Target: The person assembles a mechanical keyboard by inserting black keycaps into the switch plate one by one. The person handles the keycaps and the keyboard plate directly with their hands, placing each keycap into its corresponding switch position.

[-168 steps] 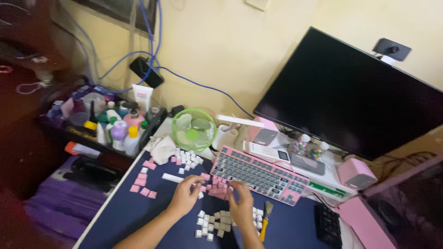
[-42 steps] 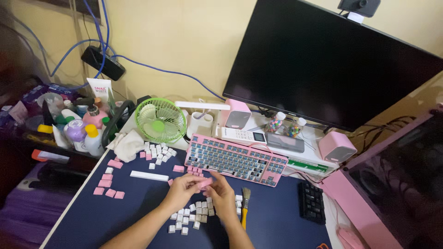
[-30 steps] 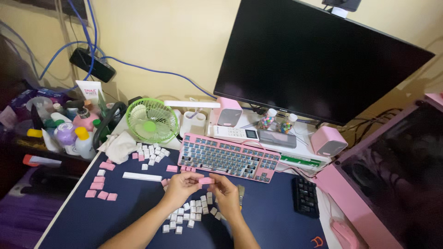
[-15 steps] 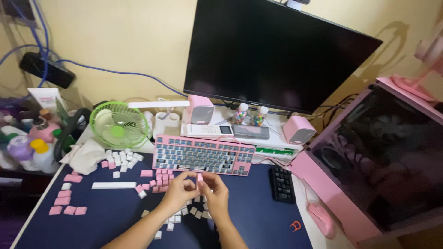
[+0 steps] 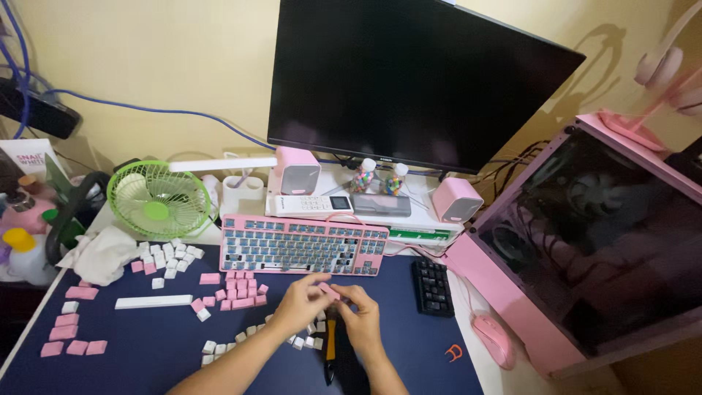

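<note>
My fingers (image 5: 316, 287) pinch a small pink keycap (image 5: 328, 291) between both hands: my left hand (image 5: 301, 301) grips it from one side with thumb and forefinger closed on it, and my right hand (image 5: 361, 314) meets it from the other, fingertips curled in against the same cap, though the view is too small for me to tell how firmly the right one holds. The cap sits just above the dark blue desk mat (image 5: 146, 344), a little in front of the pink keyboard (image 5: 303, 245), whose switches stand bare of caps. A brush with a yellow handle (image 5: 330, 340) lies on the mat under my wrists. Loose pink keycaps (image 5: 238, 289) are clustered just left of my left hand, white ones (image 5: 167, 256) lie scattered near the green desk fan (image 5: 157, 201), and a long white spacebar (image 5: 153, 301) lies apart from them on the mat. Behind the keyboard, on the white shelf (image 5: 420, 230) under the black monitor (image 5: 417, 80), two small clear bottles (image 5: 363, 175) hold what look like coloured beads, standing between the two pink speakers (image 5: 296, 170). A white cup-shaped holder (image 5: 235, 196) stands beside the fan; its contents I cannot make out. At the far left edge, bottles and tubes (image 5: 22, 227) crowd together.
</note>
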